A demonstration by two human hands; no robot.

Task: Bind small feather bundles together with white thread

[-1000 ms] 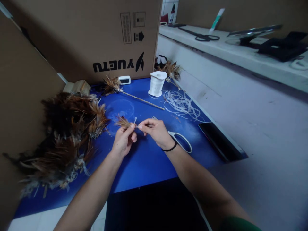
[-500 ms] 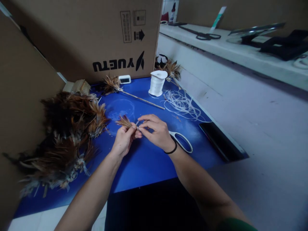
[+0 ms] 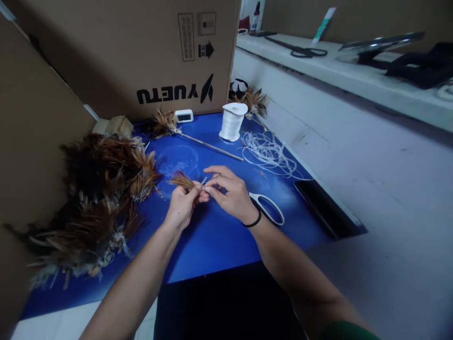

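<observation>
My left hand (image 3: 183, 204) is closed in a pinch round a small bundle of brown feathers (image 3: 181, 180), whose tips fan out to the left. A short end of whitish plastic string (image 3: 204, 180) sticks up at the bound quill end, just beyond my left thumb. My right hand (image 3: 230, 192), with a black band at the wrist, meets it there, thumb and finger pinched at the string. The fingers partly hide the wrapped spot. Beside my right wrist lie scissors with a white handle (image 3: 269, 210), partly covered by the hand.
Heaps of feather bundles (image 3: 109, 184) lie on the left of the blue table (image 3: 212, 250). Farther back are a feathered stick (image 3: 212, 147), a white spool (image 3: 232, 123), loose string (image 3: 267, 153) and a small digital display (image 3: 184, 116). A black phone (image 3: 325, 208) rests at the right edge.
My right fingers have shifted slightly and lifted a little at the quill end. The feather bundle has tilted slightly in my left hand. Otherwise the table looks the same.
</observation>
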